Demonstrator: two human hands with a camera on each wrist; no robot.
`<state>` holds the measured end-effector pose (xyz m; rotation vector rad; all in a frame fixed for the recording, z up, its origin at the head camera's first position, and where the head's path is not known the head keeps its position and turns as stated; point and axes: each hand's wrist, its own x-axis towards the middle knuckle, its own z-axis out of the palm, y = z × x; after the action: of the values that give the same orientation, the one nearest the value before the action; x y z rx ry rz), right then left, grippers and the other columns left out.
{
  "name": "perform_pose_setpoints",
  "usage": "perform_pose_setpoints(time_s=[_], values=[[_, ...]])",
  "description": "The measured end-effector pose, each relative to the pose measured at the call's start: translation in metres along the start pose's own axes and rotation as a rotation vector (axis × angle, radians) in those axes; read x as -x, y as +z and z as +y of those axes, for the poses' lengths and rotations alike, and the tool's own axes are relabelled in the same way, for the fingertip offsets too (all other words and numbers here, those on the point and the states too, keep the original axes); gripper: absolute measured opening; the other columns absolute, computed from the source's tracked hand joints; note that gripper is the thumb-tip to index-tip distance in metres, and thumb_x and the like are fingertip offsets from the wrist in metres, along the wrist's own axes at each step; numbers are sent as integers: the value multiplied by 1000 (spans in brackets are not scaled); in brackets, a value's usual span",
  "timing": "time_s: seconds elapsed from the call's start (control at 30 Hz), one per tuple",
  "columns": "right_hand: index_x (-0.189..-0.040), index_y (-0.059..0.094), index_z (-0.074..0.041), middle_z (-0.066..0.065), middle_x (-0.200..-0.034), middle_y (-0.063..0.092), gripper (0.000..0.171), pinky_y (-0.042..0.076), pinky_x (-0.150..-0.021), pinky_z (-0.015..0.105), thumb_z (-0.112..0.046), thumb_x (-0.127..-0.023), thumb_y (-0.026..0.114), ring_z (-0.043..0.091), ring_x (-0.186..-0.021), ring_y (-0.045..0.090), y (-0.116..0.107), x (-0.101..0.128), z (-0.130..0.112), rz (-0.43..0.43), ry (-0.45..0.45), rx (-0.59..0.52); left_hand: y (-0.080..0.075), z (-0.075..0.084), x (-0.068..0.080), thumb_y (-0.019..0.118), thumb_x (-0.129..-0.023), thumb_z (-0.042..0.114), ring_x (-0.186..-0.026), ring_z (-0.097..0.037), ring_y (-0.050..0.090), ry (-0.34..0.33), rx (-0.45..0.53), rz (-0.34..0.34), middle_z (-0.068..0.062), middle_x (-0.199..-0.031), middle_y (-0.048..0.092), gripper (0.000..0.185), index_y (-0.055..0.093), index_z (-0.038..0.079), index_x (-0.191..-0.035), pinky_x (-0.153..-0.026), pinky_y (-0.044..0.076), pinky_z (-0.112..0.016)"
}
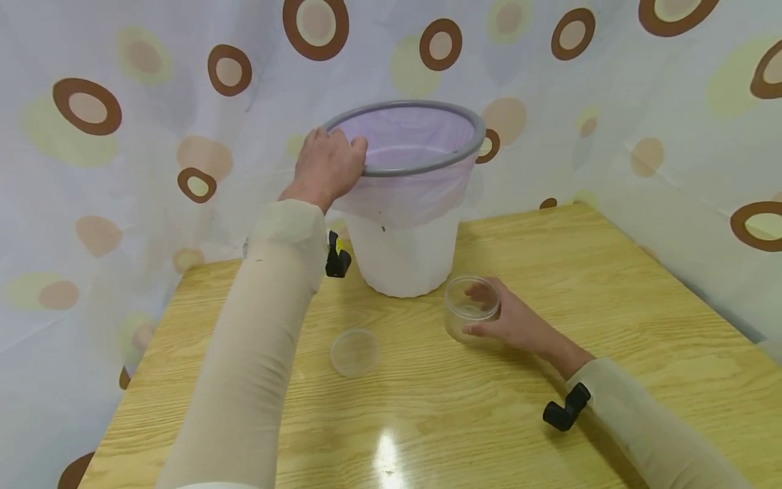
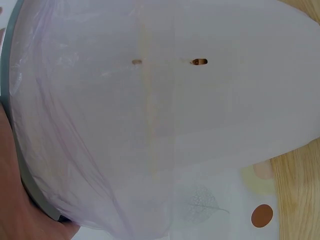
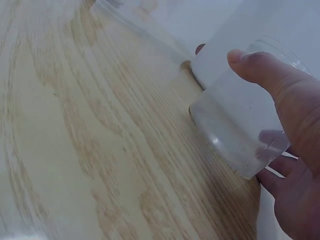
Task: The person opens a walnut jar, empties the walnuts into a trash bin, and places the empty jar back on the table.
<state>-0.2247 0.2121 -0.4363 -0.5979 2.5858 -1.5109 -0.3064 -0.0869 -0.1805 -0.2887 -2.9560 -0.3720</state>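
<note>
Clear round plastic jar (image 1: pixel 470 307), open-topped and upright, stands on the pale wooden table (image 1: pixel 611 305) near its centre. Right hand (image 1: pixel 519 322) wraps it from 3 o'clock, thumb and fingers curled round the wall. At 12 o'clock, just beside: white plastic bin (image 1: pixel 406 261) with grey rim ring and lilac liner bag. Left hand (image 1: pixel 326 166) grips that rim at 9 o'clock, fingers hooked over. Clear round lid (image 1: pixel 355 352) lies flat at the jar's 8 o'clock, apart. Dotted curtain (image 1: pixel 122 136) behind
</note>
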Motion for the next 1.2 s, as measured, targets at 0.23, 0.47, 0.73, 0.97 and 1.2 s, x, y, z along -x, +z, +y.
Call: perform_pose_setpoints(time_s=[0.23, 0.47, 0.73, 0.97, 1.2], values=[[-148, 28, -5, 18, -147, 46, 84, 42, -104, 50, -30, -85, 79, 37, -135, 45, 3, 0, -3, -19, 7, 15, 0, -5, 3, 18, -103, 32, -136, -33, 34, -12, 63, 47, -20, -144, 45, 53, 49, -2, -128, -122, 18, -40], [-155, 15, -12, 21, -152, 40, 93, 43, -104, 52, -30, -88, 76, 41, -140, 40, 0, -1, -8, -57, 36, -14, 1, -10, 8, 22, -103, 32, -152, -33, 17, -20, 161, 156, -18, -162, 23, 61, 27, 2, -155, -125, 14, -43], [-156, 18, -13, 20, -154, 36, 87, 24, -116, 63, -31, -91, 72, 42, -145, 30, -12, -2, -32, -3, 21, 8, -3, -12, 17, 27, -104, 32, -147, -27, 29, 61, 237, 268, -10, -159, 30, 56, 33, 9, -154, -123, 24, -37], [-153, 26, -8, 17, -148, 43, 75, 26, -117, 57, -27, -94, 68, 35, -141, 37, -21, -8, -52, 74, -84, 68, -6, -25, 31, 30, -105, 37, -147, -23, 29, 113, 277, 285, -6, -159, 30, 55, 34, 12, -154, -121, 27, -36], [-153, 28, -10, 13, -151, 42, 76, 26, -118, 54, -33, -93, 69, 33, -143, 36, -22, -12, -68, 95, -86, 97, -3, -39, 45, 33, -104, 36, -147, -27, 28, 177, 284, 305, -11, -158, 30, 56, 34, 8, -153, -121, 26, -41]])
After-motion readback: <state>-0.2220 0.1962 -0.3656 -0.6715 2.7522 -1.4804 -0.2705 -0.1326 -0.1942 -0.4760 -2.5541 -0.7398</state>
